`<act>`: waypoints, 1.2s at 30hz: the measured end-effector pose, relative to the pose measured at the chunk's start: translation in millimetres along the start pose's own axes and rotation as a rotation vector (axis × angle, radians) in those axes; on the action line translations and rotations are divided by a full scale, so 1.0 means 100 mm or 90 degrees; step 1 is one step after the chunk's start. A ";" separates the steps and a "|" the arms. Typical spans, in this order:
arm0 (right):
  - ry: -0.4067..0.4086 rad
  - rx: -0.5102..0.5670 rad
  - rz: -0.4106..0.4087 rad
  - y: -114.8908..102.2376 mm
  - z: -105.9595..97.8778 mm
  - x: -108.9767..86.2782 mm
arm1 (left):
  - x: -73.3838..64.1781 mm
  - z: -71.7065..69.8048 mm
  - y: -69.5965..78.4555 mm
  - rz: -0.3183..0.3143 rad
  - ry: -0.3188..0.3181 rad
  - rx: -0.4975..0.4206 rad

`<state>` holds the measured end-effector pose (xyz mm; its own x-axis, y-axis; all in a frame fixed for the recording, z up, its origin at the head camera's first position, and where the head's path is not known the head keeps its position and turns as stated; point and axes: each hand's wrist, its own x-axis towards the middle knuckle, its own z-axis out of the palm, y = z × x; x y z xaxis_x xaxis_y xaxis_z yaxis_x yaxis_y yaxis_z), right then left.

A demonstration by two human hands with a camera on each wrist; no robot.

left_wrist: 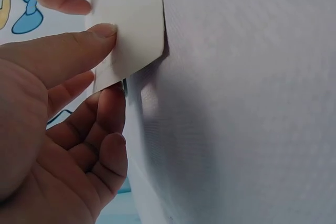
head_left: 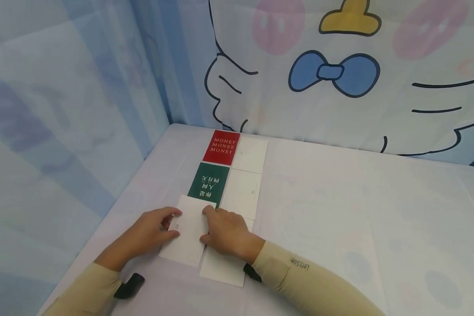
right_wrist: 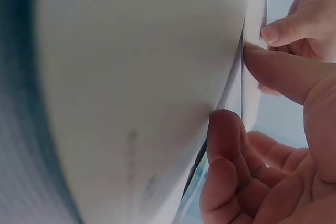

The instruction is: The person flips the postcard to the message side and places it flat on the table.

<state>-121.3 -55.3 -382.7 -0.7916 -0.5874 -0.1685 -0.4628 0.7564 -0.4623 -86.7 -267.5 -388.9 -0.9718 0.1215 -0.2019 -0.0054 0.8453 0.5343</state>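
A blank-looking white card (head_left: 191, 228) with tiny print near its left edge lies between my two hands, its top overlapping the green card (head_left: 209, 182). My left hand (head_left: 152, 230) pinches its left edge. In the left wrist view the thumb presses on the face of the white card (left_wrist: 134, 24), with curled fingers beneath its edge. Opposite, my right hand (head_left: 229, 230) grips the right edge between thumb and fingers. The right wrist view has that hand (right_wrist: 283, 156) beside the card edge, over another white card (right_wrist: 142, 51) lying close to the camera.
A red card (head_left: 222, 148) with "MONEY" lettering lies above the green one. Beside them runs a column of white cards (head_left: 242, 193), the nearest partly under my right hand. A white cloth covers the table (head_left: 339, 228); a printed curtain (head_left: 332, 114) hangs behind and at the left.
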 end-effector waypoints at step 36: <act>-0.011 -0.095 -0.039 -0.01 0.04 0.01 | -0.05 0.04 -0.04 0.084 0.009 0.072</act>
<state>-120.1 -58.0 -386.1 -0.7537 -0.6376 -0.1594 -0.5650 0.7525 -0.3384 -80.7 -269.4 -393.4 -0.9655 0.2290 -0.1238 0.1487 0.8756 0.4596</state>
